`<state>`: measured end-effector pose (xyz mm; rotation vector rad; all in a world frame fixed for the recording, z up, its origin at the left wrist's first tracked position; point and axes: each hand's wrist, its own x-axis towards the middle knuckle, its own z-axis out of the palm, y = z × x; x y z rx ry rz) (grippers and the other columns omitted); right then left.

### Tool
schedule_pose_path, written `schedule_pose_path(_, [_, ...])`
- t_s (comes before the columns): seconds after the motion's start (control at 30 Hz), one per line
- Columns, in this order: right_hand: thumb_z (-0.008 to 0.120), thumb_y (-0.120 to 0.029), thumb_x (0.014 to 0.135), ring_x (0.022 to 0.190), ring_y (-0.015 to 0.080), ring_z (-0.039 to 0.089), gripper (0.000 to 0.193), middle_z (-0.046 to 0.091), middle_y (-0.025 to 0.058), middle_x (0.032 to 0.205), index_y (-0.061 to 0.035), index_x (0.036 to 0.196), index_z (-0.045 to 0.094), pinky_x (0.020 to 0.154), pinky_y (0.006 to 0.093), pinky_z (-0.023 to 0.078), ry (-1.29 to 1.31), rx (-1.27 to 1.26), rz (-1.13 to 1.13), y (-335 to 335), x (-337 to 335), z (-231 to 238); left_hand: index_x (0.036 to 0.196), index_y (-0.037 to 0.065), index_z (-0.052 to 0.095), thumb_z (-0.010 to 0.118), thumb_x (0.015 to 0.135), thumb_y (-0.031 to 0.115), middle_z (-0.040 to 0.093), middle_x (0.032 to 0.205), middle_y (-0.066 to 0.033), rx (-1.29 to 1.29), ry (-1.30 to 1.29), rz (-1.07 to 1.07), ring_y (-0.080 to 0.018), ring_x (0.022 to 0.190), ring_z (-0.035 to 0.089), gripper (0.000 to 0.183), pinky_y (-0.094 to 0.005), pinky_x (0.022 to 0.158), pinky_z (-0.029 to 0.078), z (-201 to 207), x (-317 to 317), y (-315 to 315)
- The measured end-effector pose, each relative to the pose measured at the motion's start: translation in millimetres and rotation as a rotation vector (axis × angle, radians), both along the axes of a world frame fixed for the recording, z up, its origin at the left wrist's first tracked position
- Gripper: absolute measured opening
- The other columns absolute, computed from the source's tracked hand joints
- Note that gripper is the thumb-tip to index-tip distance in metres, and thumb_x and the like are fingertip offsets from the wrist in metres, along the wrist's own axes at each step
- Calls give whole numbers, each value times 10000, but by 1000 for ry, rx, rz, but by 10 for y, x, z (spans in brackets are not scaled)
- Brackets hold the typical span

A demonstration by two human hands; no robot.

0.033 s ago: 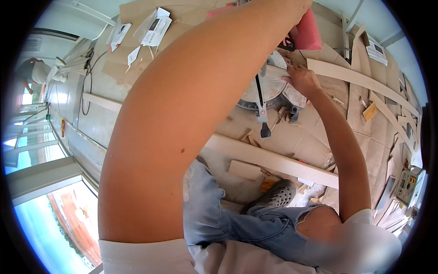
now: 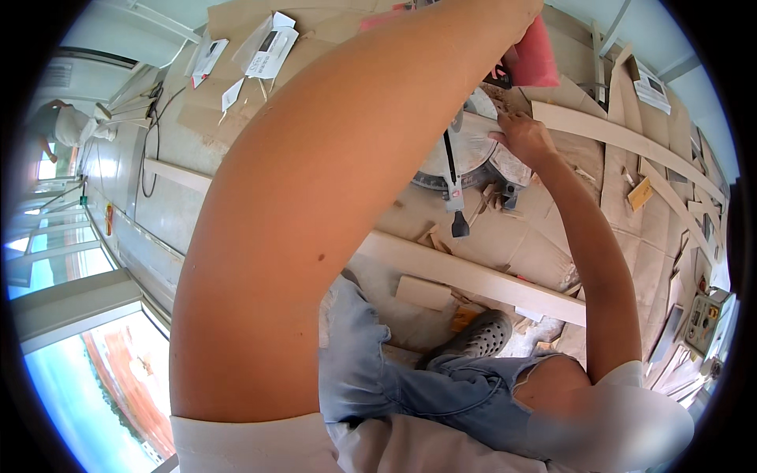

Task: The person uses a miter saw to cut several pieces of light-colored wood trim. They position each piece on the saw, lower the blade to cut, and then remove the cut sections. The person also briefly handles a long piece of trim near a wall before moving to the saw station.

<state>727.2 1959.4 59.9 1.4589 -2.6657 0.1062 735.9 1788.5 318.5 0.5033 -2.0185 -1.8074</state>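
Observation:
My left arm stretches across the view to the upper right. My left hand (image 2: 530,17) is at the top edge, beside a pink-red piece (image 2: 535,61); its fingers are hidden. Below it, a mitre saw (image 2: 455,203) with a round metal table stands on the floor, partly covered by my left forearm. My right hand (image 2: 525,139) rests at the right side of that table. Its bent fingers and thumb meet the end of a pale piece of wood (image 2: 479,123), which my left arm partly hides.
A long pale board (image 2: 473,277) lies between the saw and my shoe (image 2: 481,335). Another board (image 2: 623,135) extends right of the saw. Cardboard sheets (image 2: 544,229) and offcuts cover the floor. A cable (image 2: 144,169) runs at the left, where another person (image 2: 63,126) is.

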Motion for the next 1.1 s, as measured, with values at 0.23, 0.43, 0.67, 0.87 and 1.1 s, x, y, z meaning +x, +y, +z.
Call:
schedule_pose_path(0.23, [627,-446,963,920,312,695,393,723,126,895,-54,993,613,782,437,566,25,-45,40,-109,34,-68,1277,-98,421,507,935,116,646,1153,-336,-191,-18,29,-401,1044,679,412,-472,905,545,-265,-340,-55])
schedule_pose_path(0.43, [619,-459,967,897,317,698,402,705,138,810,-57,986,607,771,434,560,30,5,7,56,-10,-66,1254,-94,450,469,948,81,656,1113,-331,-131,-85,93,-432,1058,677,353,-485,930,539,-78,-97,102])
schedule_pose_path(0.67, [624,-455,960,924,306,696,393,708,125,826,-64,993,607,788,432,557,5,20,-23,73,36,-128,1000,11,715,486,954,64,686,1159,-236,-1537,-285,-186,-343,970,702,239,-406,864,543,-207,-95,51])
schedule_pose_path(0.87, [623,-457,958,980,298,685,388,718,99,866,-73,1011,632,808,426,554,23,-31,1,125,-29,-175,947,38,688,530,995,177,683,939,-127,-743,-95,-77,-307,862,690,216,-416,817,530,-443,-132,10])
schedule_pose_path(1.1, [620,-474,954,942,320,702,415,726,118,869,-64,1004,653,785,444,559,-95,-84,12,4,-5,-113,1339,-64,402,547,978,74,637,924,-192,66,-102,-93,-248,751,661,414,-405,654,593,-184,378,306])
